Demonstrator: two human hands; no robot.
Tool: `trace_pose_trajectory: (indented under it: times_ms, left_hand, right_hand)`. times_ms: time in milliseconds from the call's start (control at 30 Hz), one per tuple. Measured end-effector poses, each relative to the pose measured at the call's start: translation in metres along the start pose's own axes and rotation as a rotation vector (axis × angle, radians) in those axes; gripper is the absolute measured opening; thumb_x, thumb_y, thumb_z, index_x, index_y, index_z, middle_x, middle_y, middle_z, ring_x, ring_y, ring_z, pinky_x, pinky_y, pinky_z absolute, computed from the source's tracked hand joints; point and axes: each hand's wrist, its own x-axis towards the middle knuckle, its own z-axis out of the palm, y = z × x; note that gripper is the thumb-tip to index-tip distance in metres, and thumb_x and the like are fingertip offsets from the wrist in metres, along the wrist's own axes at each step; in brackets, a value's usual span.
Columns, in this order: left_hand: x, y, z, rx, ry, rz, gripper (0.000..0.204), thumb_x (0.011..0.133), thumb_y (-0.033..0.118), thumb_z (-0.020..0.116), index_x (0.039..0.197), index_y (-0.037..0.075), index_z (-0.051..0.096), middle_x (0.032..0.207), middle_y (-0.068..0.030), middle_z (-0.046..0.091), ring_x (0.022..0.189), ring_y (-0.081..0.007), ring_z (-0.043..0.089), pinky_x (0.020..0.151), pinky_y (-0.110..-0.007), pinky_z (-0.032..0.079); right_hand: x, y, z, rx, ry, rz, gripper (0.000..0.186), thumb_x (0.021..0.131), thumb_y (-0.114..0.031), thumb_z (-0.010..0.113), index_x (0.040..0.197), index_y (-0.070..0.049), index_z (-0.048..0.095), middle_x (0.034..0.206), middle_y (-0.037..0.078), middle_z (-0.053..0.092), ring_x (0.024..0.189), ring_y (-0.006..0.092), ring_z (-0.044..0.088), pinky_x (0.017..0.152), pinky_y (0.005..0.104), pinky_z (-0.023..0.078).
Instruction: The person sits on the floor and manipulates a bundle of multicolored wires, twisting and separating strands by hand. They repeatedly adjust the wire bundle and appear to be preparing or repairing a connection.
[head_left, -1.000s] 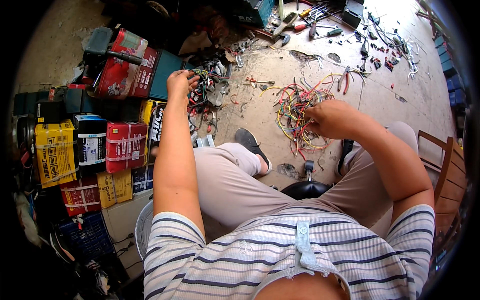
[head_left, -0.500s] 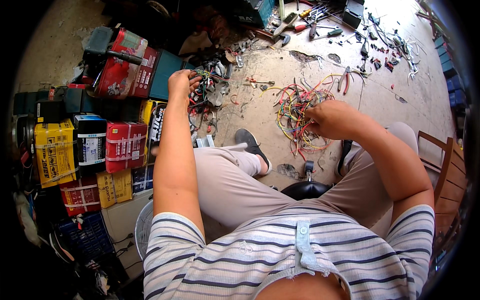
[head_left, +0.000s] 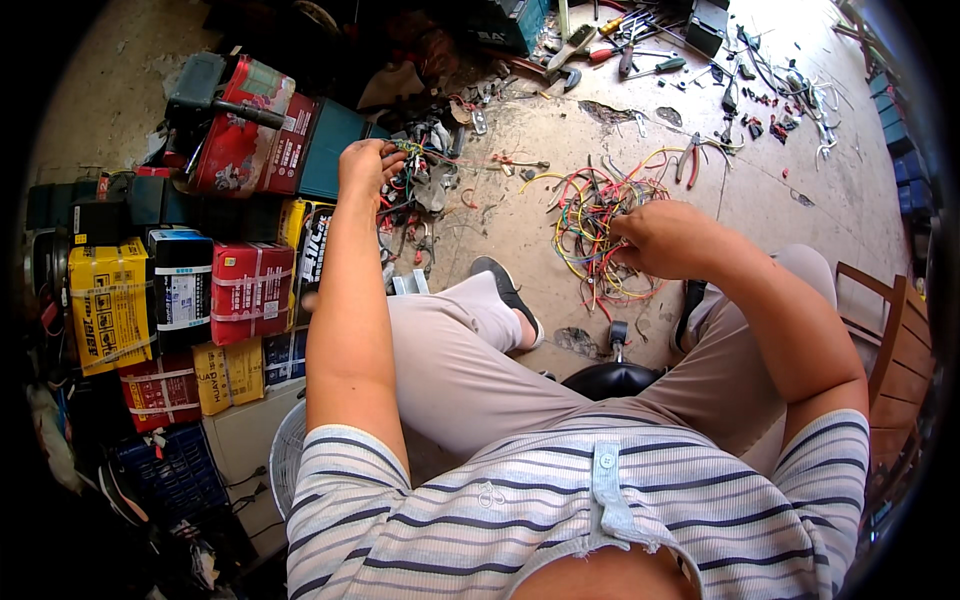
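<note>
A tangle of thin red, yellow, green and blue wires [head_left: 590, 220] lies on the floor ahead of me. My right hand [head_left: 665, 238] is at its right side, fingers curled down and closed on wires, the fingertips partly hidden. Farther left, my left hand [head_left: 366, 168] is stretched out with the fingers pinched on thin green and yellow wires [head_left: 410, 147]. Beneath and beside that hand is a heap of dark scraps and mixed cable pieces [head_left: 432, 185].
Pliers [head_left: 690, 160] with red handles lie beyond the tangle. Screwdrivers [head_left: 627, 62], a brush [head_left: 572, 48] and loose connectors [head_left: 780, 125] are scattered at the back. Boxed batteries [head_left: 252, 290] are stacked on my left. At the right stands a wooden chair [head_left: 900, 350].
My left hand has shifted very slightly to the right, still pinching the thin wires. The right hand stays in place at the tangle.
</note>
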Motion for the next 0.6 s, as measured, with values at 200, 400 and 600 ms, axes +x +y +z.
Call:
trace_pose_trajectory:
  times_ms: [200,400,600]
  left_hand:
    - [0.0011,-0.0014,0.0005,-0.004,-0.005,0.003,0.018,0.089,0.007,0.045,0.1,-0.006,0.05,0.093,-0.0131,0.057,0.084,-0.0256,0.065,0.069,-0.032,0.055]
    - [0.0016,-0.002,0.0015,0.001,-0.018,0.001,0.017,0.089,0.007,0.046,0.099,-0.006,0.05,0.092,-0.0133,0.057,0.083,-0.0251,0.065,0.069,-0.032,0.055]
    - [0.0005,-0.0025,0.0037,0.006,-0.025,0.008,0.016,0.088,0.006,0.046,0.097,-0.007,0.05,0.091,-0.0141,0.057,0.082,-0.0246,0.065,0.068,-0.031,0.056]
  right_hand:
    - [0.001,0.0002,0.0003,-0.005,0.008,-0.004,0.022,0.08,-0.022,0.058,0.089,-0.003,0.062,0.078,0.017,0.064,0.077,0.0361,0.062,0.07,0.0459,0.049]
    - [0.0015,0.002,0.0022,-0.007,0.018,-0.015,0.022,0.08,-0.022,0.058,0.089,-0.003,0.062,0.078,0.017,0.064,0.077,0.0357,0.062,0.07,0.0457,0.049]
    - [0.0015,0.0016,0.0024,-0.016,0.018,-0.01,0.022,0.081,-0.023,0.058,0.088,-0.003,0.062,0.077,0.017,0.063,0.076,0.036,0.062,0.069,0.046,0.049]
